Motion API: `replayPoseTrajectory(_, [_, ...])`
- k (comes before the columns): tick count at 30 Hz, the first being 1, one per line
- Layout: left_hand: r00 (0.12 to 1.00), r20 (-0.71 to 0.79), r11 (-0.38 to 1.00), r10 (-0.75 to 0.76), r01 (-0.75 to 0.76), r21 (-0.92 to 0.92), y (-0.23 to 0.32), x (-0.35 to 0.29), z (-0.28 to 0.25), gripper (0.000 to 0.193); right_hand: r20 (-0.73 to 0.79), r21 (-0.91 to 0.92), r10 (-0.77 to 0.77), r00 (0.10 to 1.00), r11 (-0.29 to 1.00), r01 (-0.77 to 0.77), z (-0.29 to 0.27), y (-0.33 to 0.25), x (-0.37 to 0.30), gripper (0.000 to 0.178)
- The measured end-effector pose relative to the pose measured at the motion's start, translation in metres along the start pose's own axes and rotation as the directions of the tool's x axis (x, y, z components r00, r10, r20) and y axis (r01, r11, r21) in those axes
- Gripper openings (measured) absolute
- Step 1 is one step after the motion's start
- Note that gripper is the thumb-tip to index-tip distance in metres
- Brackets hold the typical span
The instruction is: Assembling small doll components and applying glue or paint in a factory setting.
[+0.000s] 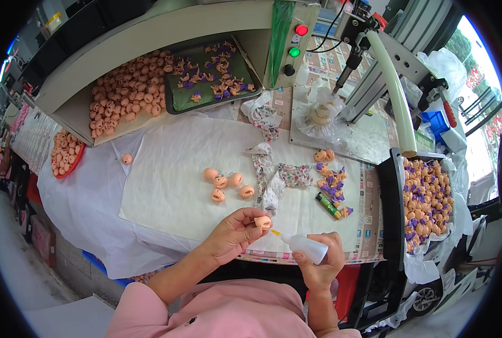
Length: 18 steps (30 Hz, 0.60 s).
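Note:
Between the thumb and fingers of my left hand (232, 236) is a small peach doll head (263, 223). My right hand (325, 262) is closed round a white squeeze bottle (309, 248), tilted so its thin yellow nozzle (276, 232) points at the doll head, very close to it; whether they touch I cannot tell. Just beyond my left hand, several loose doll heads (220, 181) lie on the white cloth (166, 180). To the right are several small purple-and-peach doll bodies (332, 183) and a green tube (328, 206).
A shelf box holds a heap of doll heads (128, 84) and a dark tray (211, 103) of figures. Further right stand a press machine (341, 84) and a black bin (394, 214) of doll parts. A red basket (77, 163) sits at left; crumpled floral rags (268, 169) lie mid-table.

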<state>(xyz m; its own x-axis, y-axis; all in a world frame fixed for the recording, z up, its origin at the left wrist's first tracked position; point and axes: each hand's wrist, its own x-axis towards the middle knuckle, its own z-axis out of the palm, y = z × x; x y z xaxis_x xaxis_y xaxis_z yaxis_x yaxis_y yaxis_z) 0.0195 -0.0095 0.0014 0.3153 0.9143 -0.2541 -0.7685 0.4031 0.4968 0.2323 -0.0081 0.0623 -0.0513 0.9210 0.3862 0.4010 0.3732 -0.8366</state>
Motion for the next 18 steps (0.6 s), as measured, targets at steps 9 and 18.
replayPoseTrajectory(9, [1.000,0.001,1.000,-0.004,0.004,0.019,0.0001,0.0005,-0.0015,0.033,0.004,-0.006,0.021,1.000,1.000,-0.021,-0.0012,0.0008,0.0020,0.043])
replayPoseTrajectory(18, [1.000,0.005,1.000,-0.014,0.014,-0.005,0.0002,0.0012,-0.0009,0.033,-0.011,-0.022,0.016,1.000,1.000,-0.016,-0.0038,0.0022,0.0010,0.043])
